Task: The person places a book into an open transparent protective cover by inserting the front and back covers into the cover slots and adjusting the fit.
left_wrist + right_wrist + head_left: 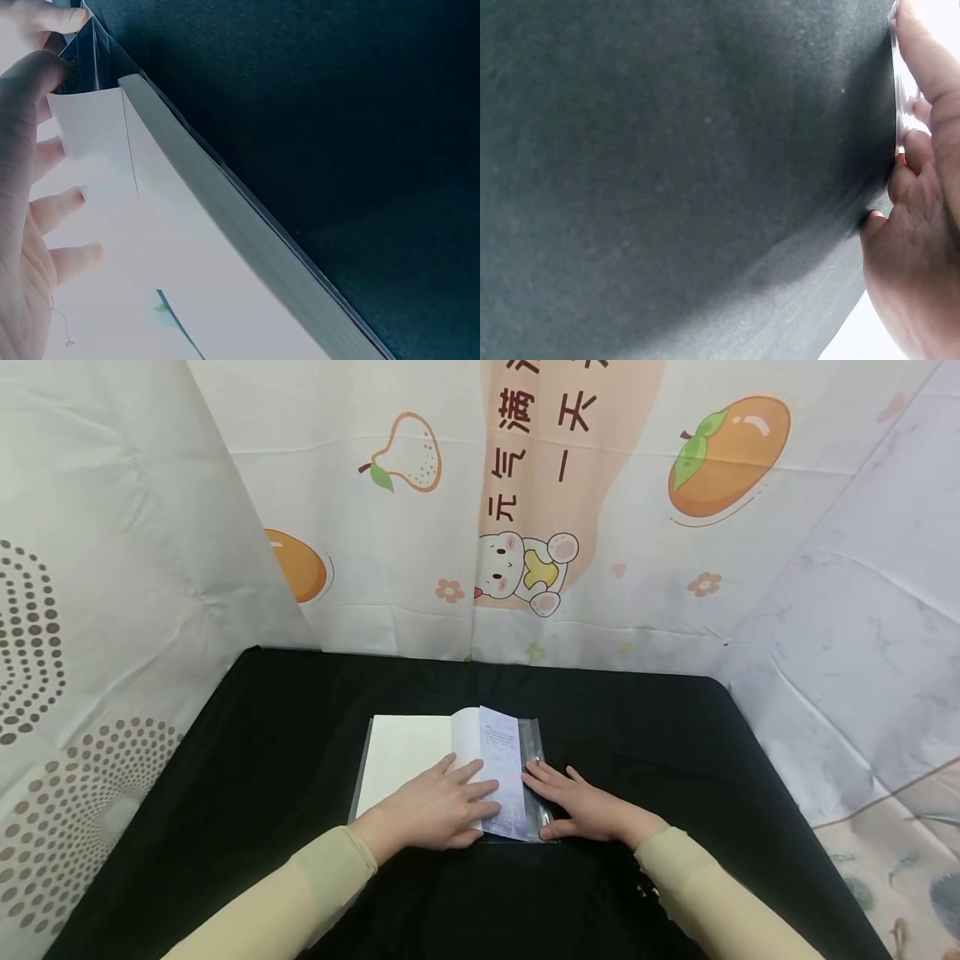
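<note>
An open book (408,752) lies in the middle of the table, cream page on the left and a pale purple printed flap (502,777) on the right. Clear plastic film (534,743) sticks out past the flap's right edge. Across the page and the flap, my left hand (442,802) rests with its fingers spread. At the right side, my right hand (581,806) touches the plastic with extended fingertips and thumb. The left wrist view shows the thick page block (225,217), with the pages washed out by glare. In the right wrist view the fingers meet the plastic edge (897,97).
Black cloth (637,735) covers the table around the book. A white curtain with fruit prints (405,568) hangs behind, with pale sheets (187,593) at both sides.
</note>
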{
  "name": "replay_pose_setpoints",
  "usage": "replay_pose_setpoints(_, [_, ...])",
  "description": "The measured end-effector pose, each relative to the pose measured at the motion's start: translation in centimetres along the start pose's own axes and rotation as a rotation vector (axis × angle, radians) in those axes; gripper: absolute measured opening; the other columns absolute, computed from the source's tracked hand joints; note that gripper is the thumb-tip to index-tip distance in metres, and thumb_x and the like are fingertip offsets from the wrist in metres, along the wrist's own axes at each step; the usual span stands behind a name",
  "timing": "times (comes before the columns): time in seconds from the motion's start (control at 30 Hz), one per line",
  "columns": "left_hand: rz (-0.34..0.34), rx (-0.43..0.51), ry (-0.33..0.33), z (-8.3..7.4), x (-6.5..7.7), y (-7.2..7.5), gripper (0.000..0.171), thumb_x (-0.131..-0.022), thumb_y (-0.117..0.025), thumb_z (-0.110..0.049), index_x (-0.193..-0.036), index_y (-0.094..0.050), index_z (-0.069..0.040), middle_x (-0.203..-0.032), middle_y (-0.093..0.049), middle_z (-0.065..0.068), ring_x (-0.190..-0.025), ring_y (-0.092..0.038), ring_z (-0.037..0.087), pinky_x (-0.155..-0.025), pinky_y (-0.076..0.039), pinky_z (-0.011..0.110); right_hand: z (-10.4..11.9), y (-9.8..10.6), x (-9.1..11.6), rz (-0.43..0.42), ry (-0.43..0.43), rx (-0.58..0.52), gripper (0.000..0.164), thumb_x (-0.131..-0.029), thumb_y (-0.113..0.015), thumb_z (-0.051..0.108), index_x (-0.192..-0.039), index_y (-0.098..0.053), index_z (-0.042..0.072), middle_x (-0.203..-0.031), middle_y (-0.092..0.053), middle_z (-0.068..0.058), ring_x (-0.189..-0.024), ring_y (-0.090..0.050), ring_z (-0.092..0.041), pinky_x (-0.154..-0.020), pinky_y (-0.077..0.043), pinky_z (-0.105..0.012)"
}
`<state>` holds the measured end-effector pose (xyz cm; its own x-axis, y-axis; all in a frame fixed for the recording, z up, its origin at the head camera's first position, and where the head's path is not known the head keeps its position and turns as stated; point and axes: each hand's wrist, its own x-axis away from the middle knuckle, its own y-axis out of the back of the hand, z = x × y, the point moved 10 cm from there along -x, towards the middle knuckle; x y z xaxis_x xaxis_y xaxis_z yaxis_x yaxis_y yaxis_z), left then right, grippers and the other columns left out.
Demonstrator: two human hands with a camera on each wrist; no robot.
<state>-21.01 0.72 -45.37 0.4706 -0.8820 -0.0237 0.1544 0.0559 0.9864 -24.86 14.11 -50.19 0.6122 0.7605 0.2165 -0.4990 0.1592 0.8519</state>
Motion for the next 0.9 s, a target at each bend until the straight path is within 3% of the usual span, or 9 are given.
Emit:
replay_pose_setpoints(0.17, [-0.002, -0.013, 0.018, 0.2, 0.4, 0.0, 0.046, -0.095, -0.05, -0.052, -0.135, -0.054, -0.03, -0.145, -0.048, 0.001, -0.139, -0.028, 0.033, -0.108, -0.027, 0.062, -0.1, 0.0, 0.0, 0.018, -0.03, -0.011, 0.082, -0.091, -0.061, 0.047, -0.154, -0.017, 0.018, -0.161, -0.006, -0.005, -0.145, -0.004, -0.023, -0.113, -0.006, -0.063])
replay_pose_setpoints(0.33, [-0.019, -0.009, 0.016, 0.2, 0.8, 0.2, 0.045, -0.094, -0.052, -0.05, -0.132, -0.056, -0.027, -0.147, -0.045, 0.003, -0.141, -0.024, 0.033, -0.11, -0.023, 0.062, 0.0, 0.0, 0.0, 0.006, -0.013, -0.001, 0.082, -0.091, -0.062, 0.046, -0.154, -0.019, 0.016, -0.161, -0.007, -0.008, -0.145, -0.006, -0.026, -0.112, -0.008, -0.065])
replay_pose_setpoints(0.9, [-0.04, 0.024, 0.016, 0.7, 1.9, 0.6, 0.041, -0.093, -0.053, -0.045, -0.128, -0.058, -0.025, -0.144, -0.048, 0.006, -0.139, -0.028, 0.034, -0.106, -0.033, 0.06, 0.1, 0.2, 0.1, 0.002, -0.021, -0.009, 0.081, -0.09, -0.063, 0.045, -0.153, -0.021, 0.016, -0.161, -0.009, -0.008, -0.144, -0.007, -0.026, -0.112, -0.007, -0.064])
